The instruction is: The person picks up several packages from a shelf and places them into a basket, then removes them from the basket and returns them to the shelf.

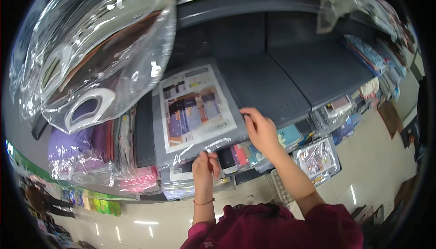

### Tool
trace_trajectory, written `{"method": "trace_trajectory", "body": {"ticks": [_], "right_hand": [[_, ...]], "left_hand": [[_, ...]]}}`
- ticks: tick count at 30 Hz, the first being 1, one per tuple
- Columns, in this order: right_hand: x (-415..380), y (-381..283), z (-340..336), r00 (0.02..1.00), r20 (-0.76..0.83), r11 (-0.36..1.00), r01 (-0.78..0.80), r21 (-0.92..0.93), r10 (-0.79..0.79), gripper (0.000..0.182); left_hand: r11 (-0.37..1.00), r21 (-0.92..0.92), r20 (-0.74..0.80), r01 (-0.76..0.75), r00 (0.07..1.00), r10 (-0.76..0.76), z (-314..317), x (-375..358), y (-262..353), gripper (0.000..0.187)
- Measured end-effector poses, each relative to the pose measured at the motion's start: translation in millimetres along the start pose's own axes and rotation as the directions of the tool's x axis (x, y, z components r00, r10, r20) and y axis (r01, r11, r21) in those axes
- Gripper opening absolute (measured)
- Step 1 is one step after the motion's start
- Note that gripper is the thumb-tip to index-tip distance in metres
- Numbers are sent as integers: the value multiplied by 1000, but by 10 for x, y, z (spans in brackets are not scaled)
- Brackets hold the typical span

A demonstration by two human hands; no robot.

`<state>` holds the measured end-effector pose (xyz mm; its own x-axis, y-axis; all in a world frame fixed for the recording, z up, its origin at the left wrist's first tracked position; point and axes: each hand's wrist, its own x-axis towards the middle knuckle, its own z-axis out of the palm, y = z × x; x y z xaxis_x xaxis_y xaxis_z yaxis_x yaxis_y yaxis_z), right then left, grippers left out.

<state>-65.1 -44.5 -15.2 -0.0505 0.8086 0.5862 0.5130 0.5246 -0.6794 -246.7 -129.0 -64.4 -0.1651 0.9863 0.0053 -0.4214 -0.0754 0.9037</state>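
Store aisle with a pale shiny floor (pixel 131 231), and one dark shelf (pixel 313 67) where one flat packet (pixel 200 108) with a printed label is held at the front; whether it's slightly lifted can't be told. That packet gets used as the landmark. Two hands are counted on it: its near edge is pinched by the left hand (pixel 205 167), fingers drawn in narrow, and its right edge, by the near corner, is gripped by the right hand (pixel 261 128), closed up just as narrow. One red bracelet (pixel 204 202) is worn on the left wrist.

Looks like the handling-by-the-edges step, tbh. An even pull or push from both sides would seem called for, since slick plastic could easily be let slip.

Rest of the count: left of the packet, clear bags (pixel 136 67) with two white handles (pixel 105 102) showing, plus one purple bundle (pixel 75 144). Lower right of the packet, one labelled pack (pixel 318 158). Far right of it, folded packs (pixel 365 54) are crammed too tightly to be counted.
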Motion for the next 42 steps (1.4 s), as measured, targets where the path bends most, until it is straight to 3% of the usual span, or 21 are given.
{"method": "trace_trajectory", "body": {"ticks": [3, 5, 7, 9, 12, 14, 16, 18, 19, 21, 22, 25, 28, 32, 33, 35, 38, 40, 41, 42], "right_hand": [[60, 142, 115, 1000, 28, 991, -8, -131, 12, 21], [-67, 24, -14, 999, -9, 999, -46, -29, 46, 27], [-399, 69, -157, 993, -6, 978, -119, 172, 121, 31], [-851, 285, -298, 989, 53, 966, -147, 214, 138, 30], [-1635, 779, -610, 909, 296, 956, -285, -69, 292, 32], [-2269, 1216, -769, 852, 344, 918, -353, -179, 394, 30], [-2731, 1340, -1075, 790, 342, 856, -421, -300, 508, 30], [-3071, 1412, -1297, 568, 377, 681, -588, -436, 732, 29], [-3169, 1426, -1388, 518, 368, 635, -624, -456, 773, 30], [-3349, 1440, -1571, 408, 351, 537, -685, -492, 843, 31], [-3495, 1536, -1609, 382, 357, 519, -697, -495, 853, 33], [-3790, 1721, -1810, 327, 359, 475, -729, -493, 874, 35], [-3927, 1893, -2259, 320, 351, 456, -778, -433, 880, 38], [-4157, 2567, -2926, 225, 336, 372, -792, -484, 915, 40], [-4258, 2772, -3054, 283, 248, 371, -796, -478, 927, 40], [-4411, 3297, -3306, 292, 179, 341, -848, -406, 940, 40], [-4683, 4135, -3480, 231, 63, 239, -922, -304, 971, 42], [-4760, 4586, -3495, -1, 108, -13, -994, 109, 994, 38], [-4761, 4749, -3509, -109, 167, -156, -940, 304, 980, 37], [-4766, 4897, -3500, -164, 209, -228, -916, 330, 964, 31]], "left_hand": [[991, -134, -10, 8, 1000, -10, -66, 73, -50, 43], [968, -246, -28, 42, 998, -50, -77, 10, -106, 43], [992, -108, -110, 64, 991, -76, 76, -207, -54, 38], [1000, 0, 159, 3, 987, -3, -22, -309, -224, 36], [967, 156, 237, 200, 943, -233, -23, -433, -558, 32], [882, 371, 241, 290, 888, -393, 91, -499, -783, 29], [782, 551, 301, 292, 804, -513, 171, -520, -1047, 25], [720, 650, 405, 243, 691, -599, 337, -497, -1364, 26], [691, 691, 448, 210, 626, -639, 434, -480, -1556, 26], [619, 724, 452, 304, 467, -760, 612, -418, -2034, 27], [575, 741, 448, 347, 382, -808, 677, -398, -2298, 28], [445, 843, 371, 301, 274, -887, 835, -344, -3076, 29], [440, 849, 344, 293, 325, -881, 1192, -391, -3522, 30], [376, 706, 199, 600, 341, -919, 1361, -495, -4357, 42], [379, 664, 192, 644, 343, -919, 1390, -551, -4509, 44], [346, 531, 104, 774, 346, -933, 1389, -684, -4860, 44], [295, 237, -52, 926, 315, -948, 1381, -758, -5449, 42], [288, 252, -119, 924, 325, -938, 1534, -771, -5668, 43], [284, 261, -153, 923, 330, -931, 1601, -767, -5750, 43], [305, 336, -185, 891, 380, -906, 1649, -749, -5821, 45]]}}
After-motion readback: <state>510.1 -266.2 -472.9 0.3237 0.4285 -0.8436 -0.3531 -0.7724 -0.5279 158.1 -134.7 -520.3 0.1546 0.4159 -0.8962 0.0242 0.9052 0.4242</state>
